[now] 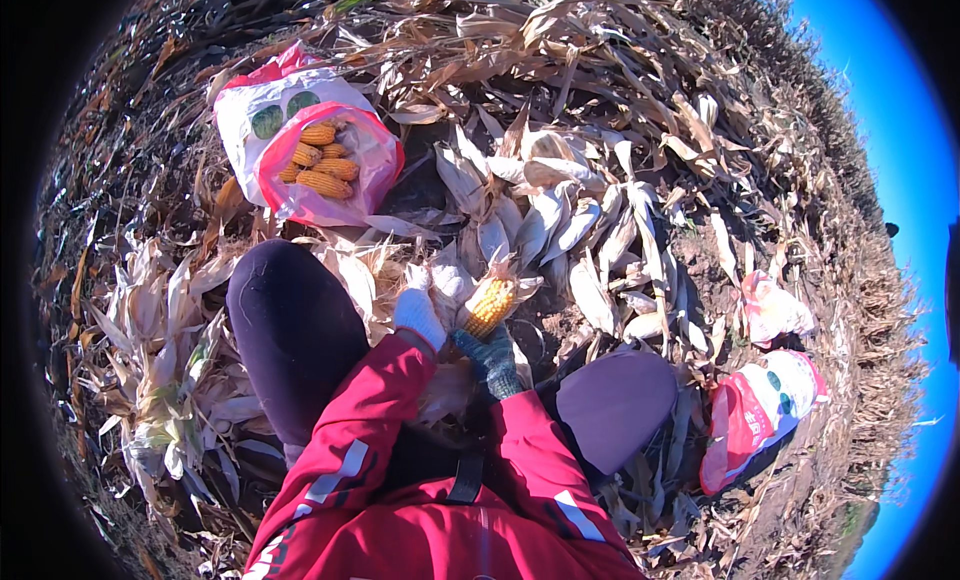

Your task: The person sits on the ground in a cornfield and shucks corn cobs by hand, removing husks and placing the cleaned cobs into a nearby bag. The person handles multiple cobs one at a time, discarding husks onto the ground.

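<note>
My left hand (420, 310), in a white knit glove, is closed on pale corn husk beside the ear, between my knees. A partly husked yellow corn ear (490, 308) stands with its tip away from me. My right hand (491, 361), in a grey-green knit glove, grips the base of this ear, where husk leaves hang down. Dry unhusked ears (559, 212) lie in a pile just beyond my hands. At the upper left, an open pink and white woven sack (384, 148) holds several husked orange-yellow cobs (326, 176).
Loose husks (161, 385) are heaped left of my left knee. On the right lie a second pink and white sack (765, 411) and a crumpled pinkish bag (774, 310). Dry stalks and leaves (592, 24) cover the ground beyond the pile.
</note>
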Demonstrator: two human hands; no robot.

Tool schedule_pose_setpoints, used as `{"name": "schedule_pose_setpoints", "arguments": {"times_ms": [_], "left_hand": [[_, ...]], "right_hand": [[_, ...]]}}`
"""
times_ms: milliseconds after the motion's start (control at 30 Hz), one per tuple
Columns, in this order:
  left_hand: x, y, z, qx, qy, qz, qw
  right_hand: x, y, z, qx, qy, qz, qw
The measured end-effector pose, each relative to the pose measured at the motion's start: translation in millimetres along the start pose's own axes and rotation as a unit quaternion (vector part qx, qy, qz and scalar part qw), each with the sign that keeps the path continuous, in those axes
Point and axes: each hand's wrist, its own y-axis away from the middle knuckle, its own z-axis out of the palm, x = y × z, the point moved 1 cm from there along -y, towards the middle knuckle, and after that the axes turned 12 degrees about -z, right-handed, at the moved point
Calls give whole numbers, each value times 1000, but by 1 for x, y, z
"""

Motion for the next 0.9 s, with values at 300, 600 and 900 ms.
{"name": "schedule_pose_setpoints", "arguments": {"times_ms": [300, 600, 900], "left_hand": [[53, 41, 24, -8, -6, 131, 991], [95, -7, -33, 281, -330, 469, 770], [18, 63, 30, -53, -716, 477, 506]], "right_hand": [[-2, -9, -21, 182, -303, 30, 935], [-37, -18, -44, 259, 15, -42, 965], [-14, -16, -20, 68, 64, -28, 995]]}}
